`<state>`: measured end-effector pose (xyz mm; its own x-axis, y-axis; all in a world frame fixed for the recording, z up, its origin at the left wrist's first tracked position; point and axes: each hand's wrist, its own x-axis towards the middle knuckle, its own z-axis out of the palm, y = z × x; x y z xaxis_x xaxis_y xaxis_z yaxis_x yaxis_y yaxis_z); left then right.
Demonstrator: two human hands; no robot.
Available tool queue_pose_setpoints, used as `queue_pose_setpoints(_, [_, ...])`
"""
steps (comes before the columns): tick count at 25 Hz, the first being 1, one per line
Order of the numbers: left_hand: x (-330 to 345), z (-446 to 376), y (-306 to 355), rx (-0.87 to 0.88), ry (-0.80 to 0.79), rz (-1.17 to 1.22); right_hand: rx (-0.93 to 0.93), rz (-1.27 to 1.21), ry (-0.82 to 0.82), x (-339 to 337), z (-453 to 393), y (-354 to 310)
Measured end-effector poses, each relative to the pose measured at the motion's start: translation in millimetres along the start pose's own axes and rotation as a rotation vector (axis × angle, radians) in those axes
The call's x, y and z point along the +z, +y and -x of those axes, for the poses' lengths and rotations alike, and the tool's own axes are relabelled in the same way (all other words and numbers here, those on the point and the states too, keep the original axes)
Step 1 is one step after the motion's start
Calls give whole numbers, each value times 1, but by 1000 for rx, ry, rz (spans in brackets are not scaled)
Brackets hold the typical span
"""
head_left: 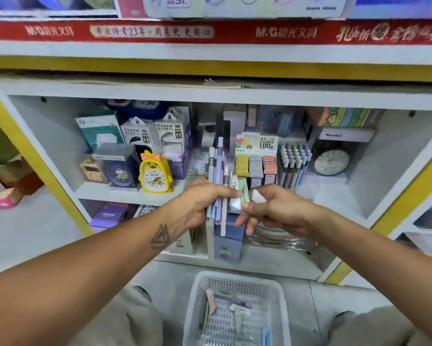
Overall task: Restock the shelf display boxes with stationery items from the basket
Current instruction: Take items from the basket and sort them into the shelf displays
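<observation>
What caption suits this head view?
Left hand grips pastel pens; right hand pinches small white eraser above white plastic basket.

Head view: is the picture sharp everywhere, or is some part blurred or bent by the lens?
Head view: the middle is fairly sharp, with the yellow duck clock and the "POWER BANK" print readable; the red banner at the top is smeared; the shelf edges bow from the wide-angle lens; the items in the basket are soft; both the left hand and the right hand are slightly blurred.
</observation>
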<state>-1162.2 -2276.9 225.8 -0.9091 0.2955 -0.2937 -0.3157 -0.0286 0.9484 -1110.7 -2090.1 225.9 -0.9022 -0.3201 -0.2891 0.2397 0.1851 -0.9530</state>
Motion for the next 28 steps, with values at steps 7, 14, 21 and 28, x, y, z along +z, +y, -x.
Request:
queue_pose_setpoints(7, [-16,-5,37,29,77,15,-10,121,-23,1,-25,-31])
queue_pose_setpoints(14, [-49,-35,76,-30,142,186,-47,-181,99,-16,-60,-75])
queue_pose_setpoints(21, [-69,-46,80,-105,163,106,-209,134,302,-26,-95,-84])
queue_pose_setpoints(28, [-76,-50,77,-122,213,28,-177,361,281,-33,-104,-80])
